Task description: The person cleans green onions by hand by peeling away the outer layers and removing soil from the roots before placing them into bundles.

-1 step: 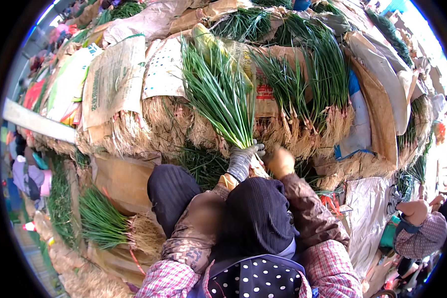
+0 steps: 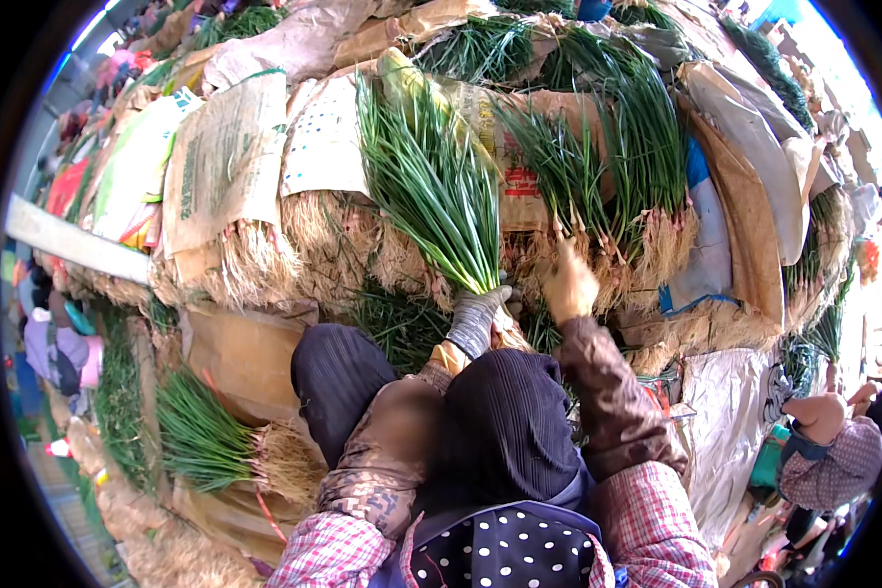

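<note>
My left hand [image 2: 475,319], in a grey glove, is closed round a thick bunch of green onions [image 2: 439,201]. Their long leaves fan up and away, and the pale roots hang below my fist by my knee. My right hand [image 2: 570,282] reaches up by the bases of a smaller group of green onions [image 2: 562,162] laid on a sack. Its fingers are smeared by motion, so I cannot make out whether they grip a stalk. Just right of that group lies a denser pile of green onions [image 2: 652,147], roots toward me.
Sacking [image 2: 223,157] covers rows of rooted onions across the far side. A tied bunch [image 2: 206,431] lies at my left on brown sacking. A grey-white sheet [image 2: 725,421] spreads at my right, with another person [image 2: 833,456] crouching beyond it.
My right hand has moved up and slightly right, from beside the held bunch to the bases of the smaller group. My left hand stays in nearly the same place, still gripping its bunch.
</note>
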Tool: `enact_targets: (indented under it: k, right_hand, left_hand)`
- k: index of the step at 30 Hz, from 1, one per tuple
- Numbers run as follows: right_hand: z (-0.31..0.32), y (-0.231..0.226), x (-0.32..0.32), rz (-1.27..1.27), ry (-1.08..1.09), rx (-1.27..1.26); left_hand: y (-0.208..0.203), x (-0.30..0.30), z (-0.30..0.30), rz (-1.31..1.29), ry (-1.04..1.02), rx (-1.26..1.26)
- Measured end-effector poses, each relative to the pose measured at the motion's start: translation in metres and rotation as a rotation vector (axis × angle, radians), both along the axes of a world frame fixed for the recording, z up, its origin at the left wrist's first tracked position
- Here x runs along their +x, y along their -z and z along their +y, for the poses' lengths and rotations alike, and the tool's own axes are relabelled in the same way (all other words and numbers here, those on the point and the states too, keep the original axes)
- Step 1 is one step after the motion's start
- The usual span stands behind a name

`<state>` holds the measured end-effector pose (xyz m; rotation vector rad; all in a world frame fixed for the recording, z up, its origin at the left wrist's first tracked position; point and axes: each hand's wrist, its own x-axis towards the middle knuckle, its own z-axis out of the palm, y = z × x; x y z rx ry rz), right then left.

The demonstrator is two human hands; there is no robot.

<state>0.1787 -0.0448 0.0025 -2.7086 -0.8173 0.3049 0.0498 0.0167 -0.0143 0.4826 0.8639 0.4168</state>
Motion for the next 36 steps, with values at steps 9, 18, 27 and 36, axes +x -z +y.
enact_targets:
  k: [9, 18, 27, 36]
  right_hand:
    - [-0.013, 0.002, 0.0, -0.108, -0.169, 0.335]
    - [-0.074, 0.004, -0.039, 0.76, -0.363, 0.567]
    - [-0.011, 0.004, -0.014, 0.86, 0.071, 0.746]
    - [-0.022, 0.004, -0.048, 0.02, -0.258, 0.658]
  left_hand:
    - [0.017, -0.007, 0.009, 0.164, 0.201, 0.139]
    - [-0.007, -0.003, -0.001, 0.113, 0.152, 0.039]
    - [0.014, 0.011, 0.007, 0.316, 0.469, 0.225]
    - [0.086, 0.004, 0.007, 0.118, 0.31, 0.202]
